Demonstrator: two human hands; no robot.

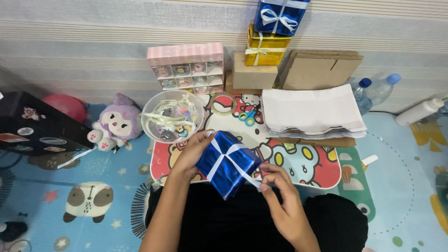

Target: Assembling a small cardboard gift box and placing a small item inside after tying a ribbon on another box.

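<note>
Person sits on the floor at a low cartoon-print table, hands over the lap at its near edge. Blue foil gift box sits between both hands, tilted, one corner pointing down toward the lap, long axis running roughly from upper left to lower right. Left hand is closed on the box's upper-left side, fingers wrapped over the top edge, thumb side hidden behind the foil. Right hand is just beside the lower-right corner, thumb and forefinger pinched on the loose end of the white ribbon; other fingers curl loosely. Ribbon already crosses the top face and runs diagonally off the corner into that pinch, so the free end leads toward the right hand, which is the nearer one to it. Whether the ribbon is taut or slack there is hard to tell. On the table beyond: clear bowl of ribbon scraps, tape roll, small scissors, stack of white paper. Against the wall, a gold wrapped box with a second blue wrapped box on top.
</note>
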